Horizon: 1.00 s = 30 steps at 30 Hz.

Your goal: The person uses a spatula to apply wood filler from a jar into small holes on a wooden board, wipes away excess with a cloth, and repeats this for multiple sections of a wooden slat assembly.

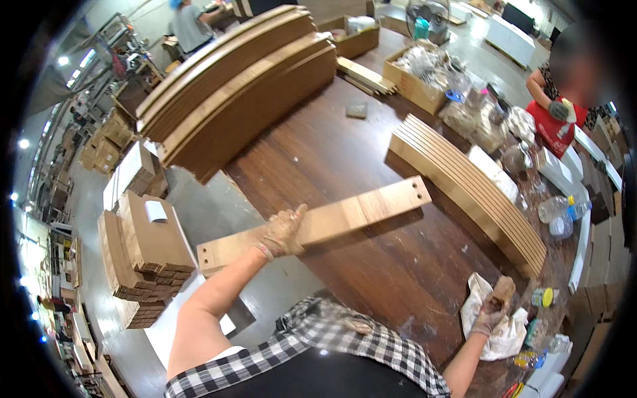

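The wooden board [361,215] across the centre is pale honey tan with fine brown grain and dark round spots at both ends. The gloved left hand [282,233] on it is mottled beige. At lower right, the gloved right hand [490,317] is dusty beige, its block [504,289] rusty brown, the cloth [509,341] off-white. The tabletop [302,149] is dark reddish brown. Right of centre, the curved slats [468,192] show tan striped with dark lines. The shirt [408,348], bottom centre, is black-and-white checked; the apron [547,126], upper right, red.
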### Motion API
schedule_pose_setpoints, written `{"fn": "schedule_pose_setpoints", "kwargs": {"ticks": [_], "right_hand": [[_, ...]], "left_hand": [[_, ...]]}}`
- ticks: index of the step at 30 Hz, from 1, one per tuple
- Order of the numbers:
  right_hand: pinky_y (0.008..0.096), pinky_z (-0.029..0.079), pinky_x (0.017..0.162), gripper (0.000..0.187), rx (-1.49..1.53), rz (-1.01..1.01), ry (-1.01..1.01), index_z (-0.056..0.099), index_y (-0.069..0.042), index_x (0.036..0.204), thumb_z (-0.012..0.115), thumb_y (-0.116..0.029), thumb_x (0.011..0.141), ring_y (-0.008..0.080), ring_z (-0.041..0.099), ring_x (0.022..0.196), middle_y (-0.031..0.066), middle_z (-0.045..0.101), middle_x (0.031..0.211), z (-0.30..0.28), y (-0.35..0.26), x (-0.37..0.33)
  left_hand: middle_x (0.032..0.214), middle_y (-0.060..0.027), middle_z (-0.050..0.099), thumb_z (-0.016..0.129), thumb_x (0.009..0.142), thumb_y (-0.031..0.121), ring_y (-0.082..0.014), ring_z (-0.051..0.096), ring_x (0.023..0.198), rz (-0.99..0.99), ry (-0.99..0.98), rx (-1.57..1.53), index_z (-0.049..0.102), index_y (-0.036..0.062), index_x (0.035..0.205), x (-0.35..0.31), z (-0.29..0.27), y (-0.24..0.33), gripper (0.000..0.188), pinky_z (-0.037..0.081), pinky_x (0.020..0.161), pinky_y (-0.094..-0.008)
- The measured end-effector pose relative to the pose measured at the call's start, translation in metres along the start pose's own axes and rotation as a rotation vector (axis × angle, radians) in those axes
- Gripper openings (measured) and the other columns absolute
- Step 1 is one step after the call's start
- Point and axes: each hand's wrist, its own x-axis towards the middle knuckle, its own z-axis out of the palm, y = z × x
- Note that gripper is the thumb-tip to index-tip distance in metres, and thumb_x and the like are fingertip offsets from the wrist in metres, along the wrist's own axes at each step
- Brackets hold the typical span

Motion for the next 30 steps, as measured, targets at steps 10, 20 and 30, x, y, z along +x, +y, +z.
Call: {"fn": "schedule_pose_setpoints", "kwargs": {"ticks": [10, 20, 30], "right_hand": [[0.0336, 0.055, 0.062, 0.025, 0.096, 0.173, -0.225, 0.067, -0.006, 0.104, 0.061, -0.028, 0.095, 0.0185, 0.064, 0.078, 0.0071, 0.070, 0.100, 0.020, -0.003, -0.018], [0.0281, 0.053, 0.055, 0.026, 0.029, 0.102, -0.127, 0.066, -0.009, 0.113, 0.061, -0.029, 0.096, 0.0142, 0.065, 0.079, 0.0067, 0.070, 0.113, 0.074, 0.061, -0.056], [0.0304, 0.053, 0.053, 0.028, 0.062, 0.220, -0.246, 0.068, -0.011, 0.110, 0.061, -0.034, 0.096, 0.0138, 0.064, 0.069, 0.0064, 0.072, 0.099, 0.082, 0.068, -0.077]], "left_hand": [[0.115, -0.0246, 0.059, 0.079, 0.059, 0.039, -0.0370, 0.061, 0.108, -0.090, 0.240, 0.091, 0.031, 0.0065, 0.153, -0.010, -0.105, -0.062, 0.111, 0.050, 0.093, -0.0449], [0.125, -0.0233, 0.062, 0.086, 0.048, 0.036, -0.0358, 0.061, 0.116, -0.238, 0.481, 0.010, 0.033, 0.0088, 0.155, 0.108, -0.299, -0.190, 0.123, 0.049, 0.102, -0.0394], [0.128, -0.0117, 0.055, 0.078, 0.076, 0.056, -0.0321, 0.056, 0.115, -0.430, 0.569, 0.396, 0.053, 0.0133, 0.141, 0.199, -0.278, -0.195, 0.081, 0.052, 0.092, -0.0428]]}}
